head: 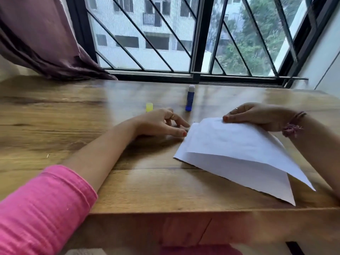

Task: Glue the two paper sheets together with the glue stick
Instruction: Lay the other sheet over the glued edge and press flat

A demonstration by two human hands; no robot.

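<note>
Pink sleeve (pixel 36 208), left hand (pixel 161 124) open beside lower sheet (pixel 239 172), right hand (pixel 257 116) pinching top sheet (pixel 230 140)

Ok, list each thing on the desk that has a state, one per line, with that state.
glue stick: upright, uncapped, held by neither hand
yellow cap: off the stick, standing on the table to its left
top paper sheet: lying askew over the other, far edge under the right hand
bottom paper sheet: flat on the table, partly covered
left hand: open, fingertips at the sheets' left corner
</note>
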